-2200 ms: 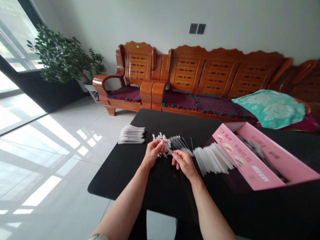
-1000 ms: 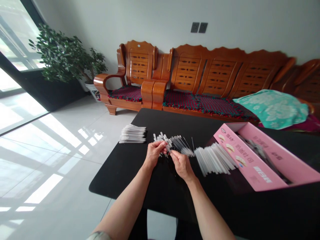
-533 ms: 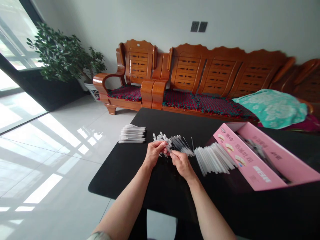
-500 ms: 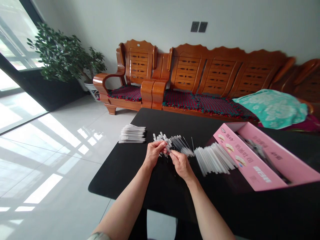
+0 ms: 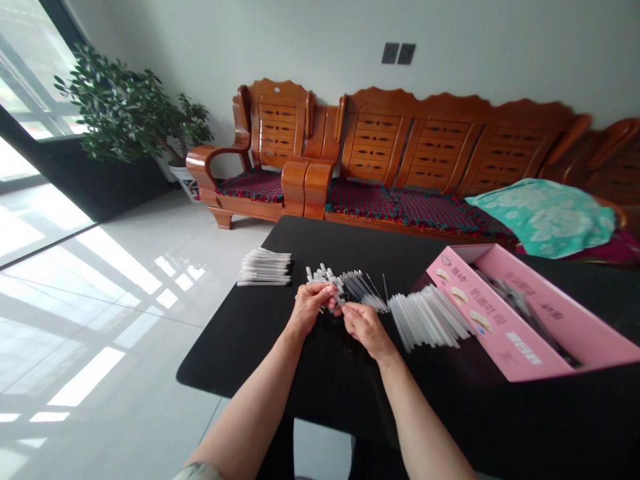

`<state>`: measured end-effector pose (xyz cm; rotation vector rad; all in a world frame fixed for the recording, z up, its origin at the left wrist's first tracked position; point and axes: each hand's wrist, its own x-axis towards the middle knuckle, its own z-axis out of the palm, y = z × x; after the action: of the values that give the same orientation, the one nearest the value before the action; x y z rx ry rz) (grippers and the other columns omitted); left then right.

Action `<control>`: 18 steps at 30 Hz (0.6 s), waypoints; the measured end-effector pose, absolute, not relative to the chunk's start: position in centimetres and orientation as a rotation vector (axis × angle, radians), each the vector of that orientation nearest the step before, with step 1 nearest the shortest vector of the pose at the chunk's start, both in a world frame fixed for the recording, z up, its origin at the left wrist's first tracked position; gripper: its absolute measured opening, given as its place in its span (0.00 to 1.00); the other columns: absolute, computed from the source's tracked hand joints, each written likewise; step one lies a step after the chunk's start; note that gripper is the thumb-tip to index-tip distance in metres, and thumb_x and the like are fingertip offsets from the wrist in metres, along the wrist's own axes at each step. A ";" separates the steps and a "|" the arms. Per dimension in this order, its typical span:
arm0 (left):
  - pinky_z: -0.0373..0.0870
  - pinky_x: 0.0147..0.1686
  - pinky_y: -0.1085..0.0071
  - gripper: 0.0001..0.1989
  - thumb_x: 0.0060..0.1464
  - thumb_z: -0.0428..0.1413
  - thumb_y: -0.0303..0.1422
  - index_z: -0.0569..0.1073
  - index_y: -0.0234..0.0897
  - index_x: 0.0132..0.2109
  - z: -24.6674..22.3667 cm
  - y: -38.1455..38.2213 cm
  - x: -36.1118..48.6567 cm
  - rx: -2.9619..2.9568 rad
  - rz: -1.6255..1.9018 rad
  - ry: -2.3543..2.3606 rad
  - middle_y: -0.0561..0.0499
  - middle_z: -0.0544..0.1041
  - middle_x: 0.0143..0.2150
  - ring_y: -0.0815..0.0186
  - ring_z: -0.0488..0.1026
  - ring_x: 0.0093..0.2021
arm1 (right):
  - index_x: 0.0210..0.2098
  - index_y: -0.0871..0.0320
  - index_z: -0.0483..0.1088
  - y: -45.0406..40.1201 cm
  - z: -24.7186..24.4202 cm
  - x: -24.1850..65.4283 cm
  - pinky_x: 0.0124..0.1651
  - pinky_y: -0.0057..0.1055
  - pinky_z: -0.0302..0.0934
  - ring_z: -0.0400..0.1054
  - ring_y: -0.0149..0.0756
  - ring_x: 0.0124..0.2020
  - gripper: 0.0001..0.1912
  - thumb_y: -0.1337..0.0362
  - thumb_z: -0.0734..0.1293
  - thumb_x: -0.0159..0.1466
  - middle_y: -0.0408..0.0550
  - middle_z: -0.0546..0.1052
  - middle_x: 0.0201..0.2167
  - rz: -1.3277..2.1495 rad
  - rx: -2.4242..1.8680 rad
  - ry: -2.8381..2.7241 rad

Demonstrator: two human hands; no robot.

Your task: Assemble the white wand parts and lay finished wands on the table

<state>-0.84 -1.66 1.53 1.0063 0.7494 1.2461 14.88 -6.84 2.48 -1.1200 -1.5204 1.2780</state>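
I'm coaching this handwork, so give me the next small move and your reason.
Probably a slight lift, small pale piece included: the left hand and right hand pinch it close by the loose white pieces, which they might nudge.

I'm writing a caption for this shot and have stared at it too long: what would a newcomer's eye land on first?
Probably the open pink box, slanting across the right side of the black table. Next, the glossy orange-brown wooden seating along the wall behind, with a turquoise cloth draped at its right.
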 end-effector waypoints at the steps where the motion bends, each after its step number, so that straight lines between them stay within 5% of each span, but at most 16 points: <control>1: 0.67 0.25 0.74 0.16 0.47 0.67 0.42 0.81 0.30 0.33 1.5 -1.6 -0.8 0.992 1.269 0.775 0.51 0.75 0.22 0.71 0.68 0.21 | 0.32 0.59 0.71 -6.8 2.4 14.6 0.23 0.25 0.45 0.50 0.26 0.17 0.21 0.50 0.58 0.69 0.38 0.61 0.16 1.077 -1.190 -1.612; 5: 0.67 0.25 0.75 0.17 0.46 0.67 0.42 0.80 0.30 0.32 1.2 -1.1 -1.2 0.895 1.373 0.853 0.51 0.74 0.22 0.72 0.69 0.22 | 0.33 0.59 0.74 -6.9 2.0 13.8 0.29 0.28 0.50 0.60 0.30 0.22 0.19 0.56 0.57 0.70 0.44 0.69 0.20 0.431 -1.407 -1.846; 12: 0.69 0.25 0.75 0.16 0.49 0.65 0.42 0.80 0.31 0.35 1.3 -0.7 -1.6 0.940 1.420 0.811 0.51 0.76 0.27 0.72 0.70 0.23 | 0.42 0.59 0.74 -6.7 1.7 14.6 0.24 0.26 0.52 0.58 0.30 0.18 0.22 0.51 0.56 0.70 0.38 0.62 0.16 0.768 -1.281 -1.589; 18: 0.68 0.23 0.76 0.18 0.53 0.62 0.43 0.79 0.31 0.43 1.3 -1.1 -1.6 1.110 1.455 0.898 0.51 0.75 0.27 0.72 0.69 0.22 | 0.48 0.60 0.72 -6.2 1.3 16.2 0.30 0.28 0.58 0.64 0.33 0.21 0.21 0.53 0.56 0.70 0.39 0.68 0.18 0.500 -1.402 -1.481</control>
<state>-1.56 -1.05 1.30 1.1102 0.8985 1.4547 16.19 -6.17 1.34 -1.4018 -1.4814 0.4996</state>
